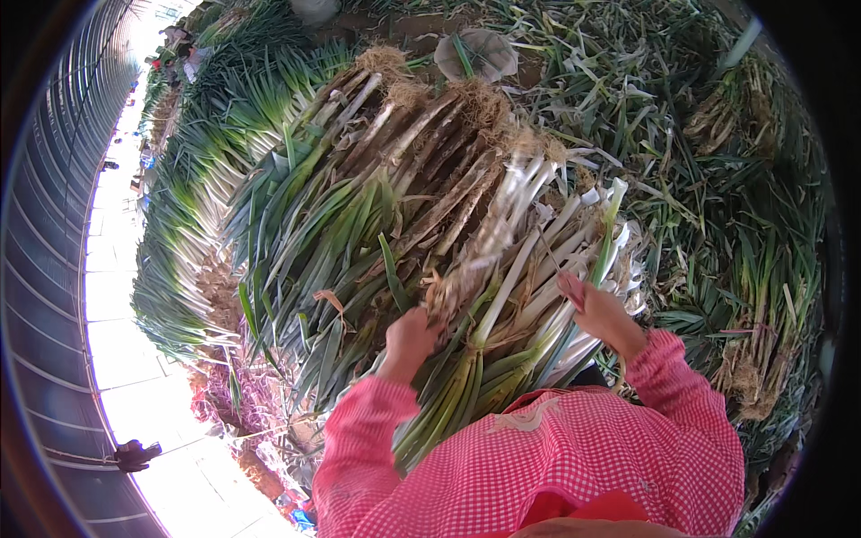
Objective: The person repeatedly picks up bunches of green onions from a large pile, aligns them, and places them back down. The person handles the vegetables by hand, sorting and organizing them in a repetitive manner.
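My left hand is closed around a soil-covered leek, whose white shaft and roots above the hand are blurred by motion. My right hand grips the pink handle of a thin tool, apparently a knife, pointing up and left over pale peeled stalks. Beneath both hands lie leeks with long green leaves; brown, root-topped unpeeled leeks lie beyond my left hand. My arms are in pink checked sleeves.
Rows of leeks run along the left beside a bright tunnel wall. Loose trimmed leaves cover the right, with a tied bundle. A pale sack lies behind. A partly visible person is at the far upper left.
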Action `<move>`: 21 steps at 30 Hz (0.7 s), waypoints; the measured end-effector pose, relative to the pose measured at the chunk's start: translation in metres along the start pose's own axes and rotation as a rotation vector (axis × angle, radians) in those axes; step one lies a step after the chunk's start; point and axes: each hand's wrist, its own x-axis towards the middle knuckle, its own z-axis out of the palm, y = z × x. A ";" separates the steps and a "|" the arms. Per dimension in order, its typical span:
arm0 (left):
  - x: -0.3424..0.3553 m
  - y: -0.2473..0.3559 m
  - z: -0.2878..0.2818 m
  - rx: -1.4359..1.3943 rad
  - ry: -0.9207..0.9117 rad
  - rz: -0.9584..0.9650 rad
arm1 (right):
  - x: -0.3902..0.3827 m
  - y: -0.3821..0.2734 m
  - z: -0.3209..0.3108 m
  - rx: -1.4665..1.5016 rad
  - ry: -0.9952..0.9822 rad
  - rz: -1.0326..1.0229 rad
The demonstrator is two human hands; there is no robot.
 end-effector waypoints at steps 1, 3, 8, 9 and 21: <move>-0.023 0.008 -0.016 -0.005 0.003 0.021 | -0.012 0.007 0.000 0.009 -0.027 0.041; -0.057 0.030 -0.037 -0.085 0.001 0.109 | -0.034 0.021 0.009 0.059 0.044 0.036; 0.002 0.075 0.018 -0.177 0.015 0.077 | -0.050 0.042 0.033 0.098 0.120 0.048; 0.031 0.080 0.042 -0.224 0.126 0.118 | -0.053 0.040 0.035 0.080 0.159 0.066; 0.119 0.043 0.115 -0.314 -0.043 0.030 | 0.008 0.003 0.018 0.384 -0.128 0.275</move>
